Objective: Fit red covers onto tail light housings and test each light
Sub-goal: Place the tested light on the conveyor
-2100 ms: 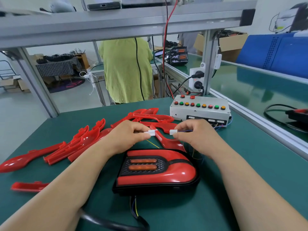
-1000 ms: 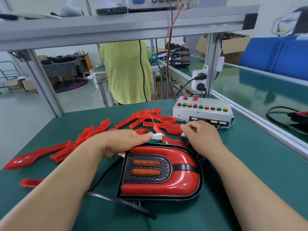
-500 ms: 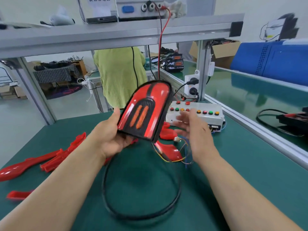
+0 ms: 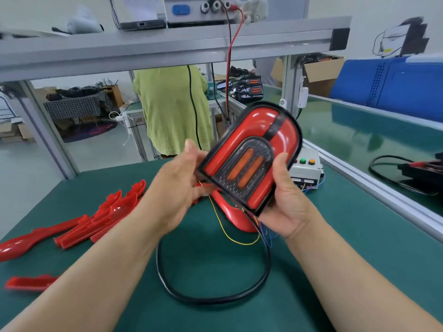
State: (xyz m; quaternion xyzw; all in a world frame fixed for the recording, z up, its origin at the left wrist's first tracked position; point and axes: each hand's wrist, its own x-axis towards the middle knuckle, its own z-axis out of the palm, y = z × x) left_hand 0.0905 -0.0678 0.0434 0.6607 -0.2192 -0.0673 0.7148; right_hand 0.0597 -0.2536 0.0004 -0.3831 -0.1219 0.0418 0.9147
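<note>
Above the table [image 4: 354, 207], between both hands, the light [image 4: 251, 154] is held clear of the mat. Half a second ago the left hand alone carried it, and a second ago it lay flat. The left hand [image 4: 177, 188] curls at its left edge, thumb up. The right hand [image 4: 285, 207], open and apart before, now clasps the lower right corner, thumb on the front and fingers behind. The light has tipped, round end up and to the right. Left of the grip, loose covers [image 4: 100, 219] lie fanned on the mat, well apart from the hands. Below the grip the black cable [image 4: 215, 300] loops on the mat, a yellow wire [image 4: 223, 226] trails down, and one more cover lies there. Just right and behind, the light partly hides the test box [image 4: 306, 168]. Beyond that the rail [image 4: 383, 197] bounds the table. A beam [image 4: 167, 46] crosses overhead.
</note>
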